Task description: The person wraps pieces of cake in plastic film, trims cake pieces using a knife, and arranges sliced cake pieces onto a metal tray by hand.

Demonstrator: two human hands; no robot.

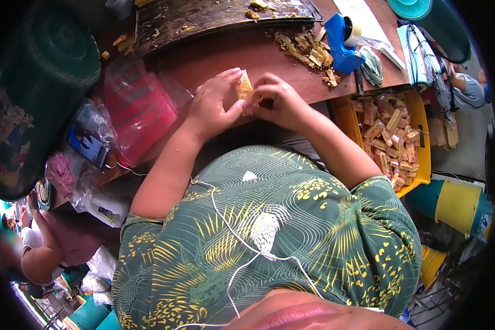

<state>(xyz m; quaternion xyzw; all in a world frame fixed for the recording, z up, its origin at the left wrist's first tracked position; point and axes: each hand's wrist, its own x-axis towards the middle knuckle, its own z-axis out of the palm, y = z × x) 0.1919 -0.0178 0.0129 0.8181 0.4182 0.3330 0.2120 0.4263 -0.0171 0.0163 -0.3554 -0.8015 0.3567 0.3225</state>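
Near the table's front edge, a small golden-brown wrapped bar (243, 86) is held upright between my two hands. My left hand (214, 102) has its thumb and fingers on the bar's left side. The fingers of my right hand (275, 99) are curled and pinch at the bar's lower right side. Several similar wrapped bars (390, 135) fill a yellow crate (423, 159) at the right, below the table edge. Clear and red plastic sheets (135, 104) lie on the table left of my left hand.
Dark trays (214, 25) lie at the back. Broken crumbs (308, 50) sit beside a blue tape dispenser (341, 47). A large green barrel (44, 82) stands left, a phone (87, 144) in plastic near it. Other people (41, 247) (467, 88) are at both sides.
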